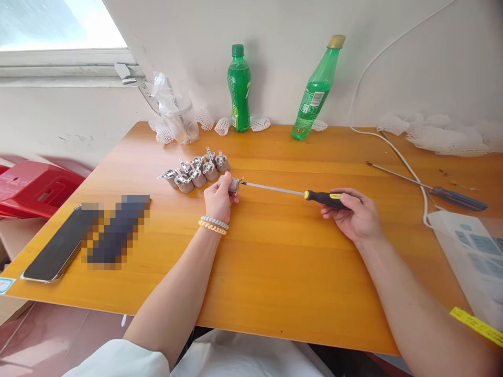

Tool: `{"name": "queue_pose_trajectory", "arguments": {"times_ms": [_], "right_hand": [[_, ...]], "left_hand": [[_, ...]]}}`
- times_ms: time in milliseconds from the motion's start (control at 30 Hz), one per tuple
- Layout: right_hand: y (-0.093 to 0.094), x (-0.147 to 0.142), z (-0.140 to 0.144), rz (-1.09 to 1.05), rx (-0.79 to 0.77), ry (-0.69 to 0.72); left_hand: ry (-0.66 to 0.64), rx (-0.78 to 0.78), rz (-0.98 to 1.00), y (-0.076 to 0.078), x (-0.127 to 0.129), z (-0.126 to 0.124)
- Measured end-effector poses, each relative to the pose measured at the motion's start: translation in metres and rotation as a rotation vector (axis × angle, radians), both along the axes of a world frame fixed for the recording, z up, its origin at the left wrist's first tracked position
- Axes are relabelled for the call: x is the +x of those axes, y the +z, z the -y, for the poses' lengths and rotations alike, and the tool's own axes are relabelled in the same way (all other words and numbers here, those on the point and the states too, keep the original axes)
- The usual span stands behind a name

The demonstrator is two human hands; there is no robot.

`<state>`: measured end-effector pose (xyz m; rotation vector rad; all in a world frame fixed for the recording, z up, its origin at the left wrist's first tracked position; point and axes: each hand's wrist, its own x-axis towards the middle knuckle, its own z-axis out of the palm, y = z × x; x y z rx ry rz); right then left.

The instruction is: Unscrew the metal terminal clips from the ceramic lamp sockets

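Hands at work over an orange wooden table (275,262). Left hand (218,201) is closed around a small grey socket part (231,184), held just above the table surface with its metal end facing right; two bead bracelets (213,224) sit on that wrist. Right hand (356,214) is wrapped around the black-and-yellow handle of a long screwdriver (314,196), palm turned partly up. The shaft runs level to the left and its tip meets the held part.

Just beyond the left hand lies a cluster of similar grey parts with metal tabs (196,172), touching one another. Farther back, against the wall, stand a bagged container (178,118), an upright green bottle (239,89) and a second green bottle (318,89) leaning toward the wall. White foam netting (432,133) lies along the back edge. A white cable (404,165) crosses the right side, near a second screwdriver (432,187) with a dark blue handle. A phone (55,248) lies face up at the left edge; printed sheets (471,251) lie at the right.
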<state>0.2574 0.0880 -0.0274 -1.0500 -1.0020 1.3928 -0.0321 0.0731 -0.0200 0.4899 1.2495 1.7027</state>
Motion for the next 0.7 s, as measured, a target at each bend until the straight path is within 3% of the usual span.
{"name": "queue_pose_trajectory", "arguments": {"times_ms": [133,267,333,567,700], "right_hand": [[0.005,0.001,0.001,0.01,-0.088,0.029],[0.011,0.003,0.003,-0.11,-0.05,0.119],[0.011,0.002,0.004,-0.115,-0.023,0.097],[0.003,0.005,0.004,0.275,-0.044,-0.103],[0.006,0.013,0.007,0.169,-0.052,0.072]], "left_hand": [[-0.03,0.022,-0.022,-0.001,0.001,0.0],[-0.007,0.004,-0.07,-0.004,0.0,0.0],[0.002,0.003,-0.072,-0.005,0.0,-0.001],[-0.007,-0.006,-0.122,-0.01,-0.002,0.0],[-0.001,-0.014,-0.135,-0.011,-0.004,0.0]]}}
